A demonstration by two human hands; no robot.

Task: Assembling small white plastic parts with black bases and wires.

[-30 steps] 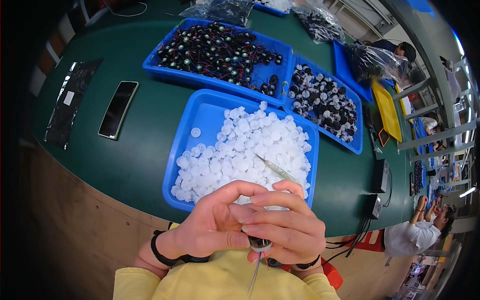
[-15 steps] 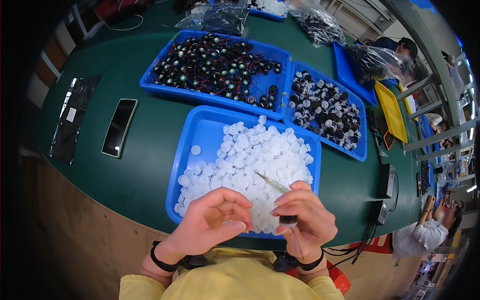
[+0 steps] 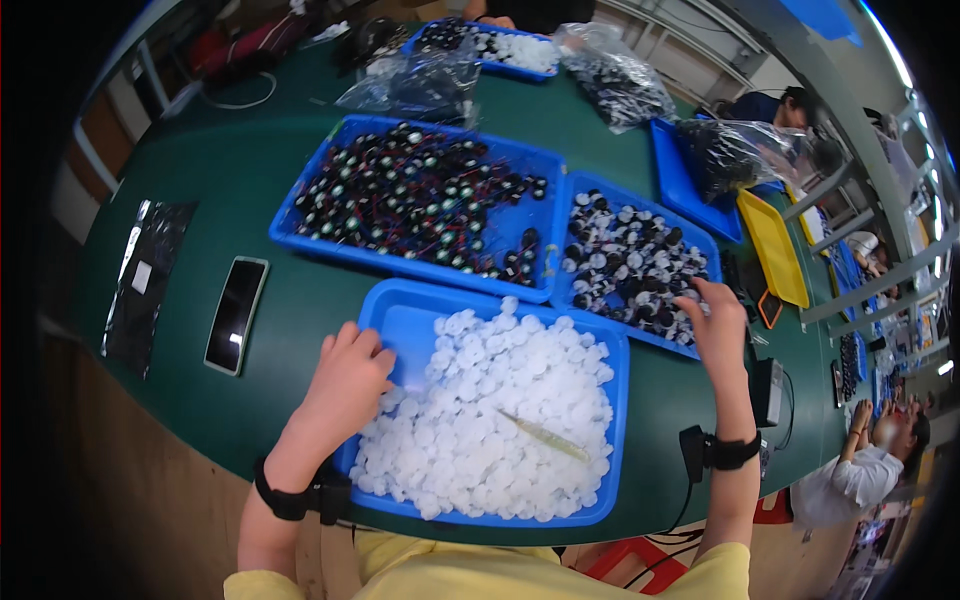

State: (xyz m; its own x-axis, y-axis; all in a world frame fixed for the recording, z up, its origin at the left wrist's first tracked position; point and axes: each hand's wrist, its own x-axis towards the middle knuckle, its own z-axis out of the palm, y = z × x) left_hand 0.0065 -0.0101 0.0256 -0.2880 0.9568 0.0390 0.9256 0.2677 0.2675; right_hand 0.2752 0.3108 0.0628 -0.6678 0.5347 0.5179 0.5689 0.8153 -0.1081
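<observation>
Hands [image 3: 345, 378] [image 3: 720, 325] parted, over tray edges [image 3: 619, 420]

Both forearms [image 3: 737, 500] reach over the near edge of the surface [image 3: 300, 320], left hand [image 3: 345, 380] loosely curled, right hand [image 3: 718, 325] farther forward, fingers [image 3: 711, 291] bent.

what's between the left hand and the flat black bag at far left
The phone, lying on the green table between that bag and the left hand, in the head view.
</observation>
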